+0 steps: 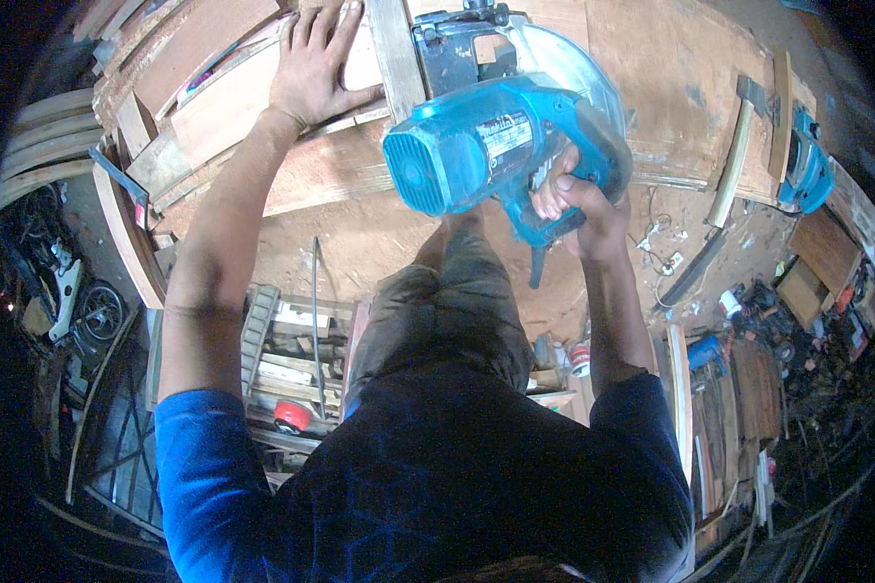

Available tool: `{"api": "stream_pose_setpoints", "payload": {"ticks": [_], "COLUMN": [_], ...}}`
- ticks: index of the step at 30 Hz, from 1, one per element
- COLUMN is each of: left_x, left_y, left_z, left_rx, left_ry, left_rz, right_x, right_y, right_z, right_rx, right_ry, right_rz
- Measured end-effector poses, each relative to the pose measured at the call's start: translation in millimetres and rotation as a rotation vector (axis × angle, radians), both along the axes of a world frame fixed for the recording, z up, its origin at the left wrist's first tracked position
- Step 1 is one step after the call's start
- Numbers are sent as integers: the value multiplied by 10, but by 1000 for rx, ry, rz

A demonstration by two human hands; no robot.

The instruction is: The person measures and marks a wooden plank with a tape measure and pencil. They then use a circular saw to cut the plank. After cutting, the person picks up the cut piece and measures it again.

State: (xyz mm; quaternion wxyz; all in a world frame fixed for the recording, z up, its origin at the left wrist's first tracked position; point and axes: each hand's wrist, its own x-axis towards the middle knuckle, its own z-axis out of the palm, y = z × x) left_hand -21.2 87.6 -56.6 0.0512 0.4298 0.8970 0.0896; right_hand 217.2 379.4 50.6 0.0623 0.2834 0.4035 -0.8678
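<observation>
While our right hand (593,209) grips the saw (442,160) at upper centre, our left hand (313,68) lies on the wood at upper left. The saw is teal, with its ribbed motor end turned toward the left of the frame and a clear guard (588,73) curving along its upper right side. Our right fingers are clamped around its handle (598,126). Our left fingers are apart and pressed down over a pale board (228,117), the thumb stretched rightward to a batten (396,58) that runs up the frame just left of the saw. We cannot tell whether the blade touches the wood.

The bench (671,87) spans the top of the frame, with offcuts heaped toward its left end. At upper right we see a second teal tool (809,170) by the bench's end, near a thin curved strip (736,155). Below the bench, bare ground (360,233) shows on either side of our legs (437,311). A red round thing (292,416) sits among timber scraps at lower left, beneath a dark rod (316,321), and a spoked wheel (100,309) shows at far left.
</observation>
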Motion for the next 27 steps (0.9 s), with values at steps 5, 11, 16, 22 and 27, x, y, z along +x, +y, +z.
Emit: {"api": "stream_pose_setpoints", "payload": {"ticks": [5, 11, 16, 22, 27], "left_x": [35, 19, 11, -5, -4], "left_y": [-24, 21, 38, 85, 63], "left_z": [-125, -55, -10, 5, -55], "left_rx": [20, -16, 5, 9, -30], "left_ry": [114, 67, 50, 29, -10], "left_rz": [42, 54, 54, 43, 62], "right_x": [-49, -131, -207, -270, -337], "right_y": [15, 12, 15, 65, 49], "right_z": [-27, -10, 3, -61, -63], "right_rx": [26, 28, 1, -68, -130], "right_ry": [20, 7, 6, 15, 38], "right_rz": [23, -6, -12, -45, -60]}}
